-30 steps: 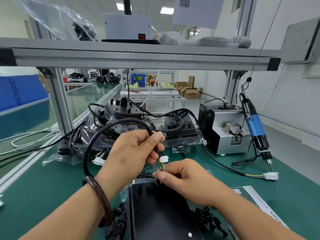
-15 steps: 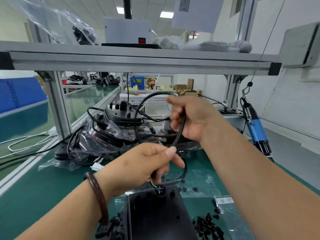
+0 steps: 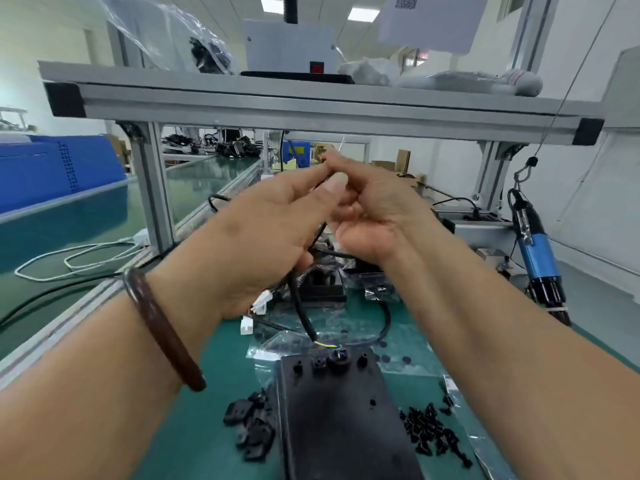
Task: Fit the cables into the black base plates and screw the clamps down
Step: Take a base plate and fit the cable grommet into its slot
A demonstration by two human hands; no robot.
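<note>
Holding one cable: left hand, right hand; one base plate.

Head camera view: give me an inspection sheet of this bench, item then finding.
Surface: green mat, partly covered.
Job's things: black base plate lies flat; clamp pieces piled left of it, small black parts right.
Clutter: clear plastic bags, white connectors behind the plate.
Hands: left hand pinches the black cable; right hand curled against it, grip hidden.
Cables: black cable runs from the hands down into the plate's far end; white cable looped at left.
Surroundings: blue screwdriver hanging at right; aluminium shelf overhead.
</note>
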